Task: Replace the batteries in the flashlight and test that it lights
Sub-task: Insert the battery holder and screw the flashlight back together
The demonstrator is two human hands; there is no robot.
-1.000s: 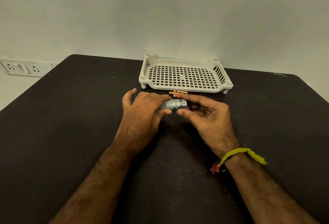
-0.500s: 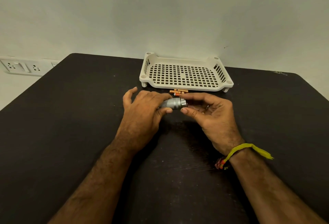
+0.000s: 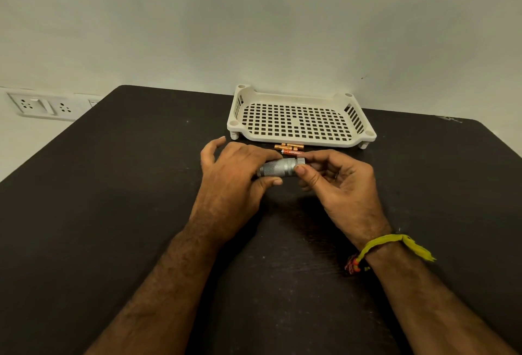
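Both hands meet on a short grey metal flashlight with a knurled barrel (image 3: 278, 168), held level just above the dark table (image 3: 113, 185). The right hand (image 3: 343, 185) pinches the flashlight's ringed end between thumb and forefinger (image 3: 300, 168), the other fingers curled loose, a grip that looks suited to twisting that end. The left hand (image 3: 234, 182) wraps the barrel, thumb under and fingers over, apparently to steady it against the turn. Just behind the flashlight lie a few small orange-copper batteries (image 3: 289, 149) on the table, close by for the swap. Beyond them sits a white perforated plastic tray (image 3: 367, 135). Whether the end is coming off or going on cannot be told.
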